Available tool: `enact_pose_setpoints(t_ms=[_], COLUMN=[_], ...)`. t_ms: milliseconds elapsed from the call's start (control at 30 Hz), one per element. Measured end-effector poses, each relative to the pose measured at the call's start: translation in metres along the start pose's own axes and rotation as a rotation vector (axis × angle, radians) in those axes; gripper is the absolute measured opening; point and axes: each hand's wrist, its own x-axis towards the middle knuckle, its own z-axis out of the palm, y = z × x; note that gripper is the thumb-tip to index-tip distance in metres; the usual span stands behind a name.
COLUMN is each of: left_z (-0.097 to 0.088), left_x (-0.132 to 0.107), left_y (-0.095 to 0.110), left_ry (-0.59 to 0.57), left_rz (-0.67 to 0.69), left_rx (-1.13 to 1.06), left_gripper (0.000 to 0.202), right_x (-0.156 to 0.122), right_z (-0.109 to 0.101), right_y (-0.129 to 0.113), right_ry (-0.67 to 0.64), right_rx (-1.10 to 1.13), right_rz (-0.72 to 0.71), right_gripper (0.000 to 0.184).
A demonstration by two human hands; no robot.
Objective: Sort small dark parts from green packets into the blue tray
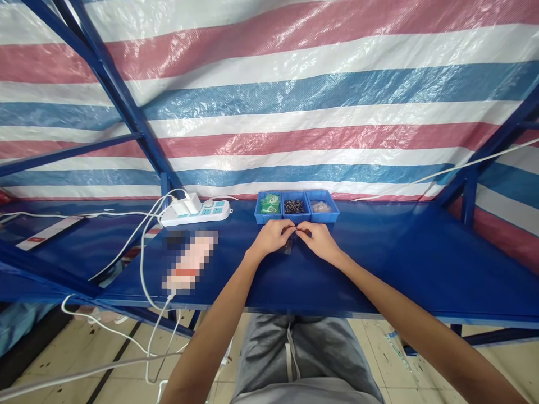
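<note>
The left hand (273,235) and right hand (320,240) meet over the desk (387,264), thumbs and forefingers drawn in close; whether either grip pinches anything I cannot tell, as the fingertips are too small to read. A small clear packet (287,247) lies on the desk just beside the left hand. Right behind the hands stand three joined blue bins (297,217), holding, from left to right, green packets (270,203), small dark pieces (294,206) and pale contents (321,207).
</note>
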Motion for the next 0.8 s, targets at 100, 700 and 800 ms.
enact_pose_setpoints(t_ms=[100, 700, 800], left_z=[-0.0005, 0.0006, 0.0002], left_x=[0.0009, 0.0010, 0.0004], left_y=[-0.0002, -0.0036, -0.0023], left_ry=[-0.017, 0.000, 0.007], left_rz=[0.001, 0.024, 0.034], left_rx=[-0.014, -0.001, 0.009], left_gripper=[0.029, 0.023, 0.020], right_x=[0.0001, 0.0039, 0.0042], right_z=[-0.0006, 0.0002, 0.0005], right_y=[-0.0015, -0.0037, -0.0025], right_ry=[-0.013, 0.092, 0.095], right_rx=[0.007, 0.165, 0.170], right_rz=[0.009, 0.084, 0.095], right_gripper=[0.017, 0.018, 0.018])
